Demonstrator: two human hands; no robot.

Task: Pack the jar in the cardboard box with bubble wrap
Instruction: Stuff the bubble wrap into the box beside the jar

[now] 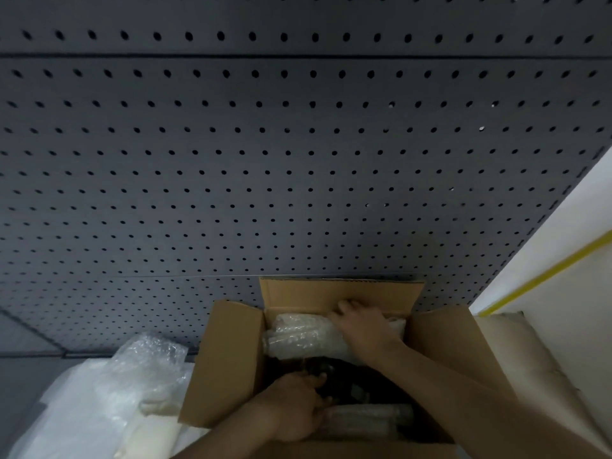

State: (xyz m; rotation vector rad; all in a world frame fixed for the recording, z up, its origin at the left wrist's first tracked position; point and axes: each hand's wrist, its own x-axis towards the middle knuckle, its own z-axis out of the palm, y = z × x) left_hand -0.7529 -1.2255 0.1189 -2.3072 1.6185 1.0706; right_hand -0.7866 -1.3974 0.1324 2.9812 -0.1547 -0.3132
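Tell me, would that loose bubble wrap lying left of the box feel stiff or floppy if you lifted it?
Probably floppy: the loose bubble wrap lies crumpled in soft folds beside the cardboard box. Likely very light, being thin clear film. It may feel slippery, since it looks glossy.

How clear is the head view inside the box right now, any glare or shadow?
Head view: the middle of the box is in deep shadow, so what the left hand touches is unreadable; the bubble wrap under the right hand is lit, without glare; the pegboard bows from wide-angle distortion.
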